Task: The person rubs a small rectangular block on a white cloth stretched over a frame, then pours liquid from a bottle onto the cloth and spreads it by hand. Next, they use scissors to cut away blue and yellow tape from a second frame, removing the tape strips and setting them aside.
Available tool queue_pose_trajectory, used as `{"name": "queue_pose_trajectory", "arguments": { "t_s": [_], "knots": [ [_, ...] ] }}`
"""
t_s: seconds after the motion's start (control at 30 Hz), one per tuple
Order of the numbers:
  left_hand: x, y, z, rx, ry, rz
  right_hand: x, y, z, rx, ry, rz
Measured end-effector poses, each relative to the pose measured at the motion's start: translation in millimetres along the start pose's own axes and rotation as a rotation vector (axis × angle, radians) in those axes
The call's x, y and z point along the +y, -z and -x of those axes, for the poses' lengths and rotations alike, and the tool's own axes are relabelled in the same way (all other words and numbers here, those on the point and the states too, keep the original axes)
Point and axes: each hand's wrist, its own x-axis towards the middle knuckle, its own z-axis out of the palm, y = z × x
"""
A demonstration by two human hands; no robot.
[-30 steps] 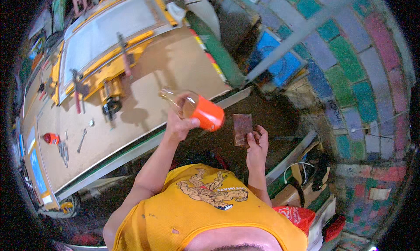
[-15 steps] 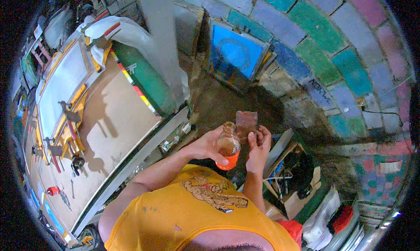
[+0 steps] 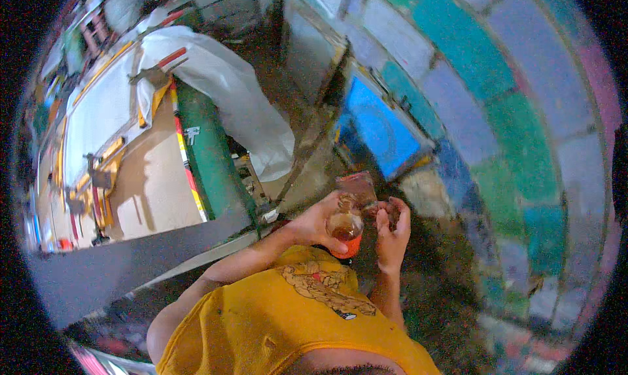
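Note:
My left hand (image 3: 314,223) is wrapped round a clear bottle (image 3: 346,225) with an orange lower part. The bottle is held upright in front of my chest, its narrow neck uncapped as far as I can see. Close beside it, my right hand (image 3: 394,236) pinches a small flat rectangle (image 3: 357,185), dark reddish and partly see-through. This piece reaches behind the bottle's neck; I cannot make out its material.
A workbench (image 3: 171,223) on the left carries yellow clamps (image 3: 99,177) and a green mat (image 3: 206,154). White plastic sheeting (image 3: 252,123) hangs at its far end. A framed blue panel (image 3: 378,128) leans near the colourful block wall (image 3: 517,159) at the right.
My view and body have turned to the right, bringing the wall and blue panel nearer. Both hands keep their holds, and the flat rectangle has tilted and dropped closer to the bottle's neck.

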Motion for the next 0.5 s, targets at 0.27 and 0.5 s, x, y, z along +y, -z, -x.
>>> {"name": "queue_pose_trajectory", "arguments": {
  "t_s": [0.27,0.5],
  "knots": [
    [27,62,-59,0.711,-0.36,0.045,-13,-53,-145,-0.769,0.478,0.064],
    [54,121,-121,1.107,-0.369,-0.097,-47,-131,-258,-0.932,0.755,0.195]
  ]
}}
